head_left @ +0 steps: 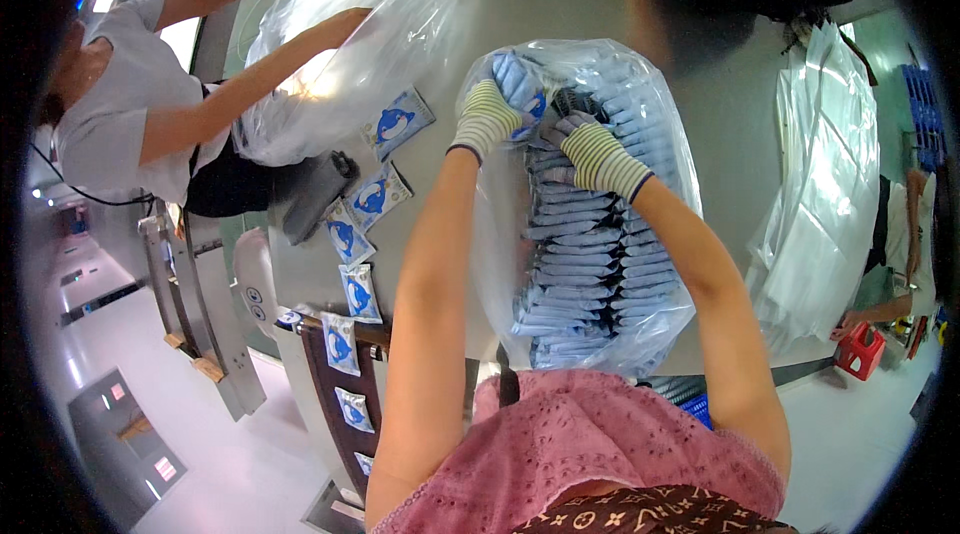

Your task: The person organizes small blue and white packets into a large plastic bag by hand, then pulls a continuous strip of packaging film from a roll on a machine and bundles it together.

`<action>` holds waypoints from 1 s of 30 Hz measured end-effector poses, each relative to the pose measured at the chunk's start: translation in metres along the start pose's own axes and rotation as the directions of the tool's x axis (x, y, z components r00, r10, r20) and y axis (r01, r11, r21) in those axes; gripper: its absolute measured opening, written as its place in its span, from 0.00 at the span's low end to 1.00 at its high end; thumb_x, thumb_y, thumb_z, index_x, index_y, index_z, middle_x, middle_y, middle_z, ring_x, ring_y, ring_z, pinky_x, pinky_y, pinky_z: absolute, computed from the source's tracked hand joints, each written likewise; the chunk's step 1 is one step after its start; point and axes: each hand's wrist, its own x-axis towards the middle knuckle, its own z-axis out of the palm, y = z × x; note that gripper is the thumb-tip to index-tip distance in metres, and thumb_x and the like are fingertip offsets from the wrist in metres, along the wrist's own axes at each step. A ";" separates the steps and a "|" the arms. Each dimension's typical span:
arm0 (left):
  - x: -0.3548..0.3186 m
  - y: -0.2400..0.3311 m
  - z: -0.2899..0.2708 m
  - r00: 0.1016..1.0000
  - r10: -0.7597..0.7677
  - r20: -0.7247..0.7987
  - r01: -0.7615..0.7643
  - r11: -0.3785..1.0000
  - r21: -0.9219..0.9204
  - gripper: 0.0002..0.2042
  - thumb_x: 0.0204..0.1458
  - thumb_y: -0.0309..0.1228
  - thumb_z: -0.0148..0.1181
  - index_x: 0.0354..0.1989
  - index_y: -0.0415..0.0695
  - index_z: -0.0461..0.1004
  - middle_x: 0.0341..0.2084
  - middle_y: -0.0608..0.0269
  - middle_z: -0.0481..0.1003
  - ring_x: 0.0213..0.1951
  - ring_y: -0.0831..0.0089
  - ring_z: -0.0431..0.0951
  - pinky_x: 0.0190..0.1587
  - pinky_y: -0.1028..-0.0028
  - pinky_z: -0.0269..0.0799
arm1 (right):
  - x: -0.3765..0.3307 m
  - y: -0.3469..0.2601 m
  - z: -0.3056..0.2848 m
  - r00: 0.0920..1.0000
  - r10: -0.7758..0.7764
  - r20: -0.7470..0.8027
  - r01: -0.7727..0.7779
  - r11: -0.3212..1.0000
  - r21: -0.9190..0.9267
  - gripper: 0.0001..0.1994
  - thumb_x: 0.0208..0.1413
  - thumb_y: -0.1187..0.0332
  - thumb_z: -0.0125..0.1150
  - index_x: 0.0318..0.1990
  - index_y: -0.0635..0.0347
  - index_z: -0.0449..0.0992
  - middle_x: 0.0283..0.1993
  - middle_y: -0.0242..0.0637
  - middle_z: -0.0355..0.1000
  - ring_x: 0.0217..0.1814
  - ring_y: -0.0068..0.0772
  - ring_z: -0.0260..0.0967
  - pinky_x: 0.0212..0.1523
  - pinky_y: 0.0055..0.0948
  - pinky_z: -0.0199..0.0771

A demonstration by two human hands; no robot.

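My left hand point(485, 119), in a yellow-and-white striped glove with grey fingers, grips a small bunch of pale blue packets point(518, 84) at the far left of a clear plastic bag point(680, 149). Inside the bag, many flat pale blue packets point(570, 259) stand on edge in two packed rows. My right hand point(603, 156), in a matching glove, reaches over the rows near their far end. Its fingers are apart and rest on the packets there; the fingertips are partly hidden. A dark gap shows beside them.
Loose packets with a blue whale picture point(372, 196) lie on the metal table point(740, 144) to the left. More ride a dark conveyor point(330, 394). Another person point(140, 104) handles a large clear bag point(400, 34). Clear bags point(820, 204) hang at right, above a red container point(860, 351).
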 end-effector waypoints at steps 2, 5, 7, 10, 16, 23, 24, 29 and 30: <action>-0.008 0.024 0.001 0.999 0.047 -0.025 -0.033 0.916 0.401 0.37 0.26 0.38 0.65 0.49 0.41 0.55 0.43 0.49 0.64 0.46 0.58 0.65 0.48 0.64 0.59 | -0.006 0.002 0.006 0.997 0.015 -0.079 -0.011 0.999 0.049 0.28 0.43 0.48 0.48 0.45 0.64 0.65 0.48 0.49 0.60 0.51 0.47 0.56 0.54 0.38 0.51; -0.020 0.037 0.011 0.991 0.119 0.058 -0.131 0.800 0.585 0.36 0.28 0.39 0.62 0.50 0.43 0.54 0.40 0.50 0.64 0.45 0.56 0.64 0.46 0.61 0.59 | -0.006 0.003 -0.010 0.999 0.042 -0.016 -0.037 0.975 0.220 0.24 0.43 0.55 0.52 0.44 0.63 0.65 0.43 0.49 0.63 0.48 0.46 0.58 0.52 0.37 0.55; -0.019 0.026 0.017 0.978 0.184 0.097 -0.203 0.741 0.640 0.35 0.29 0.37 0.62 0.50 0.44 0.54 0.40 0.51 0.64 0.45 0.55 0.63 0.47 0.59 0.57 | -0.023 0.009 -0.054 0.987 0.077 -0.140 -0.038 0.965 0.261 0.19 0.45 0.61 0.51 0.45 0.61 0.65 0.43 0.46 0.64 0.48 0.44 0.59 0.52 0.34 0.55; -0.022 0.023 0.007 0.980 0.124 0.154 -0.194 0.738 0.647 0.35 0.30 0.36 0.61 0.50 0.44 0.54 0.40 0.51 0.64 0.45 0.56 0.63 0.46 0.59 0.57 | -0.070 0.078 -0.063 0.675 0.552 -0.490 -0.096 0.725 0.682 0.14 0.51 0.63 0.45 0.42 0.61 0.67 0.42 0.41 0.67 0.45 0.33 0.63 0.48 0.31 0.60; -0.011 0.076 0.012 0.933 0.133 0.334 -0.315 0.749 0.583 0.38 0.31 0.39 0.60 0.54 0.42 0.50 0.51 0.47 0.55 0.53 0.56 0.57 0.52 0.56 0.51 | -0.090 0.134 0.006 0.646 0.696 0.313 -0.022 -0.393 0.919 0.35 0.50 0.42 0.36 0.54 0.65 0.53 0.59 0.43 0.50 0.61 0.38 0.45 0.59 0.36 0.43; 0.006 -0.017 -0.019 0.991 0.127 0.047 -0.111 0.963 -0.246 0.38 0.36 0.38 0.57 0.57 0.42 0.45 0.52 0.48 0.54 0.53 0.55 0.55 0.54 0.61 0.51 | -0.108 0.141 0.040 0.622 0.783 0.011 0.409 -0.336 0.849 0.36 0.50 0.43 0.38 0.58 0.63 0.44 0.61 0.41 0.45 0.62 0.38 0.42 0.60 0.33 0.43; 0.012 -0.045 -0.017 0.995 -0.050 0.091 0.098 0.757 -0.646 0.37 0.37 0.38 0.57 0.57 0.42 0.46 0.52 0.47 0.54 0.53 0.55 0.56 0.53 0.61 0.51 | -0.106 0.142 0.040 0.613 0.789 -0.035 0.457 -0.317 0.831 0.36 0.50 0.44 0.38 0.59 0.63 0.43 0.61 0.41 0.44 0.63 0.38 0.41 0.60 0.33 0.43; 0.009 -0.011 0.076 0.985 -0.010 -0.173 -0.093 0.812 -0.577 0.34 0.39 0.38 0.56 0.55 0.41 0.49 0.51 0.47 0.56 0.52 0.55 0.58 0.53 0.65 0.53 | -0.062 0.140 0.047 0.603 0.788 -0.127 0.396 -0.157 0.905 0.41 0.46 0.38 0.37 0.58 0.63 0.43 0.61 0.44 0.44 0.63 0.38 0.40 0.60 0.33 0.40; 0.018 -0.003 0.073 0.988 -0.013 -0.152 -0.073 0.833 -0.548 0.33 0.40 0.38 0.55 0.55 0.41 0.50 0.51 0.47 0.56 0.51 0.55 0.58 0.52 0.66 0.54 | -0.053 0.139 0.050 0.610 0.787 -0.095 0.347 -0.157 0.925 0.42 0.45 0.37 0.37 0.59 0.63 0.43 0.61 0.44 0.43 0.63 0.38 0.40 0.61 0.33 0.39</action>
